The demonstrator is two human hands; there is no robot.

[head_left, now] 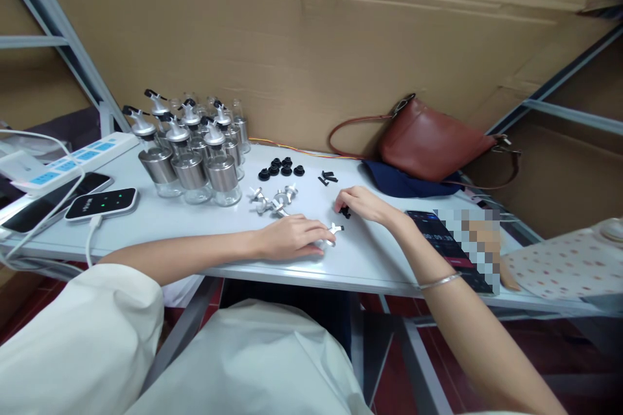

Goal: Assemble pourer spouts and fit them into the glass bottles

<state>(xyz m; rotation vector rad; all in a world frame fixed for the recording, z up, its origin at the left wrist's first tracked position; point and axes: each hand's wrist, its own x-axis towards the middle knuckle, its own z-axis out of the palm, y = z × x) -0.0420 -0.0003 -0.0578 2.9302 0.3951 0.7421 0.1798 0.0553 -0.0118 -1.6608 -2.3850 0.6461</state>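
Note:
My left hand lies low over the table with its fingers closed round a silver pourer spout, which pokes out past the fingertips with a small dark tip. Just right of it, my right hand bends its fingers down at a few small black parts; whether it pinches one is hidden. Behind the left hand lie several loose silver pourer spouts. Farther back sit a cluster of black stoppers and several thin black strips.
Glass oil bottles with steel bands, some fitted with pourers, crowd the back left. A power strip and a white-cabled device lie at left. At right are a brown handbag, a dark cloth and a phone.

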